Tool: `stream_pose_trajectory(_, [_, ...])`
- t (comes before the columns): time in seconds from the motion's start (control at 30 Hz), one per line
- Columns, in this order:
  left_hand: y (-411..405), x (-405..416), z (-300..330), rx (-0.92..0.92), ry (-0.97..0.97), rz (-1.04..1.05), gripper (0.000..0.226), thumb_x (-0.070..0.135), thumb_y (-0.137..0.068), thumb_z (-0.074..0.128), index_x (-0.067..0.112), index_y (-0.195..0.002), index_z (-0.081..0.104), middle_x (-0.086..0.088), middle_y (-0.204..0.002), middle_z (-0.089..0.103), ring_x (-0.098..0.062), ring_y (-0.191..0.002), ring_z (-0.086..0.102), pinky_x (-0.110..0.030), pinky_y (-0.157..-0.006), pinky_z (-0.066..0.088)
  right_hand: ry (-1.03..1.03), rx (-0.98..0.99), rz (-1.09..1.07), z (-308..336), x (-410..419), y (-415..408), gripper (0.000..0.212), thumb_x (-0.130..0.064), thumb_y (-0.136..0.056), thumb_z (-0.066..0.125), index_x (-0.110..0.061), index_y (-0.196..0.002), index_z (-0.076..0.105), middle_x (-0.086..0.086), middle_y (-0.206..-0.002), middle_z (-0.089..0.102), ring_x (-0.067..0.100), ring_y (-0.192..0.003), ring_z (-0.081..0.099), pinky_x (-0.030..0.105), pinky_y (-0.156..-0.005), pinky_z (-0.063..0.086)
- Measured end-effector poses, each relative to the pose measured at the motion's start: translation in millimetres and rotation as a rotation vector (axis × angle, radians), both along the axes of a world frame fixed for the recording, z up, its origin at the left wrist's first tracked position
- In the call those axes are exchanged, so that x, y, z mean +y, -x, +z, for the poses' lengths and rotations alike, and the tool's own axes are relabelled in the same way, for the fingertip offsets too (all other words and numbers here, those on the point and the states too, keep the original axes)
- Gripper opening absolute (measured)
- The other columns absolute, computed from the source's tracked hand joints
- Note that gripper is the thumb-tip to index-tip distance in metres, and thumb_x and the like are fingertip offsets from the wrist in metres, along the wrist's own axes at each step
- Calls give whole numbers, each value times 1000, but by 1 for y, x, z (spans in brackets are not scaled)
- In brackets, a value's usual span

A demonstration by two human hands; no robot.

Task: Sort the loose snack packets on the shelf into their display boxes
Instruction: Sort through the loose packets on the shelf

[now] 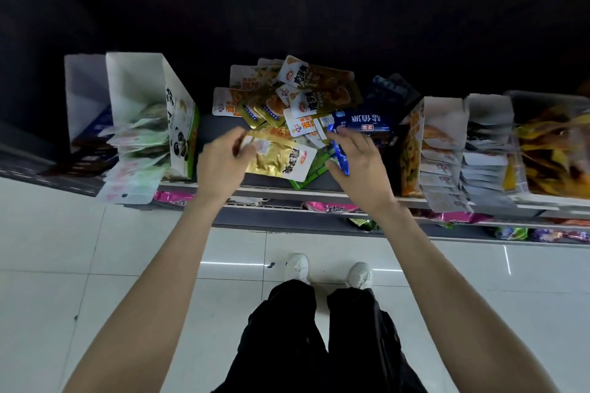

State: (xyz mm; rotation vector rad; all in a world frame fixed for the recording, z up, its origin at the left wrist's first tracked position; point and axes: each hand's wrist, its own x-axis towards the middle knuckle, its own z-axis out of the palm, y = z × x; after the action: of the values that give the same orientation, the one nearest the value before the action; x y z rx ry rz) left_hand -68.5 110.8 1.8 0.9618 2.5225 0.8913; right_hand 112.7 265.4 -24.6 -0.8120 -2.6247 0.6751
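Both grips are working the loose pile on the shelf (319, 193): left hand (220, 166) pinching a gold packet (281, 158), right hand (360, 163) curling round a blue packet (340, 153), seemingly separating 2 kinds for boxing.

Loose snack packets (289, 105) heaped mid-frame on the shelf: gold, orange-white, dark blue, overlapping at all angles. Gold packet (281, 159) flat at the heap's front edge. Panda display box (150, 112) upright at left, green-white packets fanned inside. Orange display box (429, 140) at right, packets stacked.
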Motion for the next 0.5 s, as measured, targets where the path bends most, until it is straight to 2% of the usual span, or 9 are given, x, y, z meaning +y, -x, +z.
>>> stream_pose_trajectory(0.07, [-6,-13,18,250,-161,-36,17,30,-91,60,13,-91,64,-4,-67,63,-24,-61,58,-32,-53,45,298,131,-171,27,-19,-3,34,-22,-91,61,-8,-121,60,5,-115,65,6,-96,62,19,-89,47])
stream_pose_trajectory(0.1, [-13,-15,26,383,-262,-94,16,27,-90,62,12,-92,69,-4,-70,67,-20,-62,60,-30,-54,46,519,165,-250,40,-28,-4,33,-27,-92,59,-8,-120,61,3,-109,68,2,-88,64,18,-84,50])
stream_pose_trajectory(0.17, [-29,-16,33,562,-457,-290,13,19,-84,68,10,-91,74,-2,-79,72,-13,-71,61,-20,-61,47,1012,246,-379,58,-40,-5,37,-37,-93,55,-11,-120,59,4,-100,71,13,-83,70,27,-78,56])
stream_pose_trajectory(0.2, [-37,-14,34,610,-514,-412,13,18,-83,70,10,-92,74,0,-85,73,-12,-76,61,-20,-64,48,1172,281,-436,62,-41,-7,37,-39,-93,54,-11,-118,59,6,-98,71,18,-82,71,30,-74,58])
stream_pose_trajectory(0.23, [-44,-11,33,645,-541,-534,13,17,-82,71,13,-93,74,3,-89,73,-11,-80,61,-20,-66,50,1243,307,-483,63,-39,-10,35,-38,-93,56,-11,-114,60,8,-98,72,20,-82,71,30,-71,58])
stream_pose_trajectory(0.33, [-66,2,28,697,-545,-811,13,15,-82,71,17,-95,75,7,-96,73,-11,-86,57,-20,-70,48,1184,345,-624,61,-27,-25,28,-26,-89,64,-8,-110,64,15,-102,70,26,-86,70,35,-71,58])
stream_pose_trajectory(0.4, [-79,14,27,652,-484,-940,16,12,-83,67,18,-95,75,8,-98,72,-12,-92,56,-25,-73,50,1136,389,-707,62,-16,-39,33,-16,-86,68,-3,-115,59,16,-104,69,26,-88,69,39,-73,58])
stream_pose_trajectory(0.43, [-84,20,27,598,-423,-1002,20,14,-84,62,19,-98,74,9,-101,71,-12,-98,54,-30,-81,48,1110,421,-731,65,-12,-48,34,-11,-85,68,-2,-115,56,13,-100,69,24,-86,68,40,-74,58])
stream_pose_trajectory(0.5, [-91,29,27,431,-248,-1085,34,18,-82,52,26,-109,70,12,-116,66,-11,-115,48,-38,-101,36,990,466,-733,73,-5,-67,30,-4,-84,67,-7,-109,50,2,-92,69,20,-83,67,44,-76,57])
